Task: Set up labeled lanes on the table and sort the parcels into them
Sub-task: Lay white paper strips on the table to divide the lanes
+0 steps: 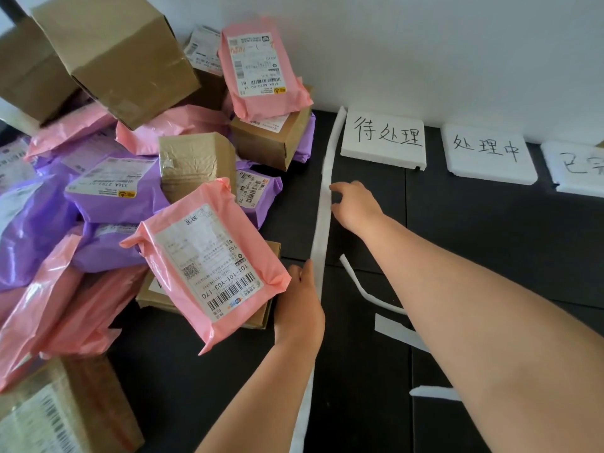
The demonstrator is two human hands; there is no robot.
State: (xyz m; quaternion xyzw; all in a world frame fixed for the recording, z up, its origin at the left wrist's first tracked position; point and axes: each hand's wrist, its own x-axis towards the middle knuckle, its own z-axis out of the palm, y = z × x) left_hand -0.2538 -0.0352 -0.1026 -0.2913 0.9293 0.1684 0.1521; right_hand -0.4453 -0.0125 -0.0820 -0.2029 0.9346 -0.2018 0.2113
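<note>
Now, white foam strip (323, 225) against flat, open left hand (299, 304), edge pinched in right hand (354, 207).

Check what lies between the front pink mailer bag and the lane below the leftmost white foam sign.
A long white foam strip on the black table, left hand and right hand on it; shorter loose strips lie in the lane.

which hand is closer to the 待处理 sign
Right. The right hand is in front of the sign, at the white strip; the left hand is farther down it, beside a pink parcel.
</note>
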